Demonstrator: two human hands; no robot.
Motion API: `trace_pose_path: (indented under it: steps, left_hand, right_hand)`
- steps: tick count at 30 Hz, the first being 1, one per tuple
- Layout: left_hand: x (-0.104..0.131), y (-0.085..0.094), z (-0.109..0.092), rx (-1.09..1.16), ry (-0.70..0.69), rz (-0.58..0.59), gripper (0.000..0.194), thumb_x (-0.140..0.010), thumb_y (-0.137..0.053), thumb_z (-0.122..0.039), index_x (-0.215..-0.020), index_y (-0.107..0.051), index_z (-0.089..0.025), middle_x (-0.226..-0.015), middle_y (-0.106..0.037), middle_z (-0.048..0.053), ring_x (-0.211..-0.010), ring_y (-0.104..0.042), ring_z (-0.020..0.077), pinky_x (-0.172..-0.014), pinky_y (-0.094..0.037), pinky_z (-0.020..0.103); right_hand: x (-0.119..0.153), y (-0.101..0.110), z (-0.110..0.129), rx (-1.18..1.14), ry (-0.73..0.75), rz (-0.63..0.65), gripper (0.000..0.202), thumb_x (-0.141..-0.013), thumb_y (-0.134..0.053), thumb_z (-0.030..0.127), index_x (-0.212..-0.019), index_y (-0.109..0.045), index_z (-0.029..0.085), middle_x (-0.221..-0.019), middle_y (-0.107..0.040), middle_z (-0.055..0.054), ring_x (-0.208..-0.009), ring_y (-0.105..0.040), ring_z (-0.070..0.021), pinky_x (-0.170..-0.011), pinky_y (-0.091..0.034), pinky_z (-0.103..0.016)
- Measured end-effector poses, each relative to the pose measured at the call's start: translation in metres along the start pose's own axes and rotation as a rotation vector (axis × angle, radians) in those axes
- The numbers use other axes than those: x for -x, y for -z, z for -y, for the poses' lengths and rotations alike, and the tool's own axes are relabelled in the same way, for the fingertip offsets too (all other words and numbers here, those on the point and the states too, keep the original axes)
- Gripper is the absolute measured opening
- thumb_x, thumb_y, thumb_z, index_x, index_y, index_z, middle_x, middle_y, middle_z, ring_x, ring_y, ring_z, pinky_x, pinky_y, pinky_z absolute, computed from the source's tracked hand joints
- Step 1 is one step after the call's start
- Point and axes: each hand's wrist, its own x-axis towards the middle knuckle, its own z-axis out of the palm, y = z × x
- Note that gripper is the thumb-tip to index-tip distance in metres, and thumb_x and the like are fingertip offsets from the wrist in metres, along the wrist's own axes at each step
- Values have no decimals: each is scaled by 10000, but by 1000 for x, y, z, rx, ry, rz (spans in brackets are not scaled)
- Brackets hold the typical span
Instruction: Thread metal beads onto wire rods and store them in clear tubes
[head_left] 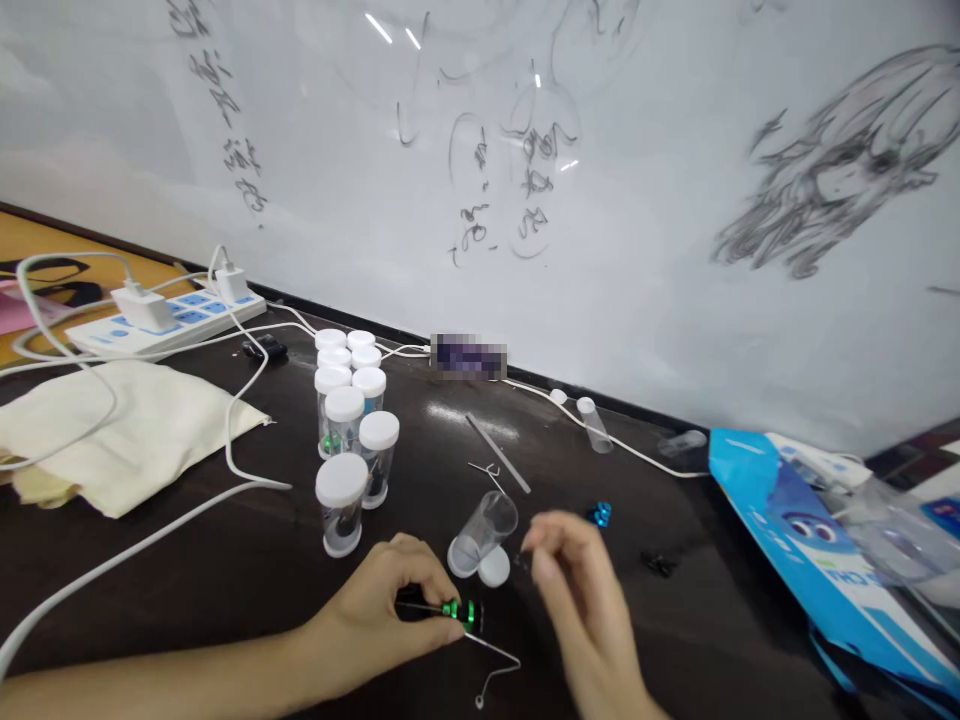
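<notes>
My left hand (pixel 409 592) pinches a small shiny green-and-black cylindrical piece (pixel 466 612) between thumb and fingers. From it a thin bent metal wire (pixel 491 648) runs out to the right and ends in a small loop. My right hand (pixel 574 590) is raised just to the right, its thumb and fingertips close together; a tiny, blurred dark bit shows at the tips, too small to name. Between the hands, slightly farther off, a clear plastic tube (pixel 487 528) lies tilted on the table beside its white cap (pixel 494 567).
Several white-capped clear jars (pixel 343 500) stand to the left. Behind lie a thin strip (pixel 499 453) and a bent wire piece (pixel 484 470). Blue parts (pixel 601 514), black parts (pixel 658 563) and a blue bag (pixel 810 570) are rightward; cables, a power strip (pixel 180 312) and pale cloth (pixel 142 425) leftward.
</notes>
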Motion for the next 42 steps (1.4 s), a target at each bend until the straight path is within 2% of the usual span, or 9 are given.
trace_pose_path:
  steps: [2, 4, 10, 12, 19, 27, 32, 38, 42]
  left_hand:
    - [-1, 2, -4, -13, 6, 2, 66, -685, -765, -194, -726, -718, -172, -764, -673, 33, -788, -608, 183, -725, -460, 280]
    - [-2, 3, -6, -5, 2, -1, 73, -688, -766, -208, -721, -716, -167, -758, -678, 37, -777, -611, 185, -721, -464, 283]
    - [-2, 5, -8, -4, 4, 27, 95, -724, -755, -244, -757, -727, -160, -766, -678, 45, -774, -612, 183, -720, -471, 284]
    - [-1, 5, -8, -2, 9, 34, 98, -730, -754, -246, -755, -721, -157, -774, -671, 42, -781, -611, 180, -726, -471, 283]
    - [-1, 5, -3, -16, -21, 51, 88, -740, -748, -215, -722, -684, -156, -753, -666, 23, -763, -598, 164, -708, -457, 271]
    - [-4, 7, -10, -53, -112, 103, 35, -759, -743, -205, -762, -722, -177, -745, -698, 16, -766, -597, 161, -734, -442, 272]
    - [-3, 7, -11, -51, -133, 100, 14, -755, -737, -181, -766, -728, -184, -732, -696, 10, -745, -599, 156, -728, -439, 270]
    - [-2, 6, -9, -57, -109, 76, 44, -748, -748, -206, -765, -721, -175, -734, -672, 20, -763, -589, 166, -713, -450, 270]
    - [-2, 7, -9, -61, -119, 85, 33, -753, -744, -201, -772, -725, -182, -726, -674, 12, -764, -591, 164, -717, -447, 268]
  right_hand:
    - [29, -8, -1, -71, 4, 41, 162, -987, -432, 241, -1133, -500, 256, -896, -583, -36, -836, -599, -187, -716, -504, -276]
    - [41, -14, -7, -95, 40, 80, 180, -990, -410, 219, -1144, -495, 259, -835, -564, -21, -765, -585, -175, -679, -492, -265]
    - [36, -13, -20, -133, 33, 353, 356, -911, -506, 143, -1234, -458, 284, -837, -576, 10, -679, -565, -145, -640, -482, -241]
    - [35, -12, -19, -153, 9, 393, 372, -894, -535, 142, -1232, -473, 286, -869, -587, 6, -700, -570, -143, -649, -486, -239]
    - [38, -15, -18, -194, -42, 404, 287, -869, -618, 118, -1112, -558, 258, -871, -608, 11, -735, -597, -133, -698, -501, -229]
    - [39, -15, -18, -168, -66, 399, 198, -889, -627, 139, -1053, -600, 247, -837, -619, 15, -705, -592, -130, -670, -485, -225]
    - [37, -13, -15, -133, -87, 439, 91, -910, -608, 178, -986, -629, 224, -778, -603, 13, -659, -570, -131, -618, -454, -235]
    - [38, -12, -17, -150, -60, 401, 262, -893, -645, 208, -1148, -591, 234, -836, -626, 0, -703, -594, -142, -657, -485, -240]
    - [37, -12, -15, -113, -40, 426, 154, -916, -609, 198, -1066, -634, 222, -807, -617, -5, -698, -590, -148, -656, -478, -250]
